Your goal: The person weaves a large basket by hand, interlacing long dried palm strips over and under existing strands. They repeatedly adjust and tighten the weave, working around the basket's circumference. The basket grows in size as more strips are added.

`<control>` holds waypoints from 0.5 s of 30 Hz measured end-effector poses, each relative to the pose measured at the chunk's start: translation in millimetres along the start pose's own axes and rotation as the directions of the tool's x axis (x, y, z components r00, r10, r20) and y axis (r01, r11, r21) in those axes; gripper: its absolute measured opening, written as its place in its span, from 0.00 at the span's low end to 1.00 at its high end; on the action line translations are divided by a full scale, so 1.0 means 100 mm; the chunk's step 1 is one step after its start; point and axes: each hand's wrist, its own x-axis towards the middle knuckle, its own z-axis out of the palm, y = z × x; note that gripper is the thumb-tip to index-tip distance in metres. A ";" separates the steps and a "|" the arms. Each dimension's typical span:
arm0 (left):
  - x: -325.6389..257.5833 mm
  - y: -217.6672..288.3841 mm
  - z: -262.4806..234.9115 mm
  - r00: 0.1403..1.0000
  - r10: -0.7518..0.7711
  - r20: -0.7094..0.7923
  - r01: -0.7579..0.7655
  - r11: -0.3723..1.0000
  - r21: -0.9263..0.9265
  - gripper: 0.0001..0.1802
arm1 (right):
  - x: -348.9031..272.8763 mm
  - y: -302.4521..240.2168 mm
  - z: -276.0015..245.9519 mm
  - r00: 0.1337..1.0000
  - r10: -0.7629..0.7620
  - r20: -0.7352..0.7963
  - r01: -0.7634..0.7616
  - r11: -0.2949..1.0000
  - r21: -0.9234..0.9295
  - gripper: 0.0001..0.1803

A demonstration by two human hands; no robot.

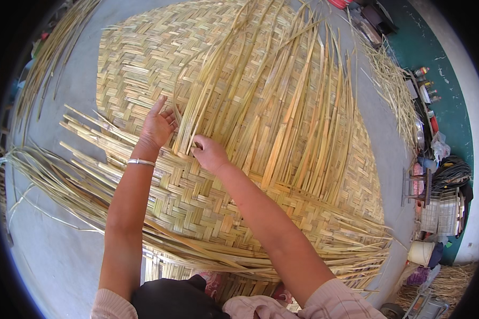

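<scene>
A large herringbone mat (138,69) woven from flat, pale yellow-green split-cane strips lies before me. Many loose upright strips (287,122) are folded back over it, fanning toward the far side. My left hand (158,126) is raised palm inward beside the leftmost of these, fingers apart, with a thin curved strip (176,87) just to its right. My right hand (212,154) is closed, thumb and forefinger pinching near the lower ends of the strips at the weaving line. Its other fingers are curled out of sight. A silver bangle (141,161) circles my left wrist.
Long strips (64,181) stick out past the mat's left edge, and more lie across its near side. Another bundle (53,58) rests on the grey floor at the far left. Along the right wall are straw (394,87), a coiled black cable (452,173) and a pale bucket (420,253).
</scene>
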 end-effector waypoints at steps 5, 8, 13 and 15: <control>-0.09 0.29 -0.20 0.980 0.100 -0.170 -0.090 0.994 0.064 0.22 | 0.02 0.01 -0.05 0.996 0.017 0.087 -0.012 0.998 -0.059 0.13; -0.26 0.50 -0.24 0.951 0.242 -0.192 -0.224 0.968 0.113 0.17 | 0.05 0.05 -0.05 0.995 0.012 0.100 -0.015 1.000 0.025 0.14; -0.74 0.57 -0.40 0.936 0.332 -0.118 -0.277 0.901 0.335 0.09 | 0.07 0.16 0.08 1.000 0.016 -0.018 -0.013 0.988 0.155 0.13; -0.77 0.57 -0.43 0.914 0.374 -0.158 -0.256 0.834 0.489 0.10 | 0.04 0.18 0.09 0.997 -0.010 -0.081 0.023 0.986 0.167 0.14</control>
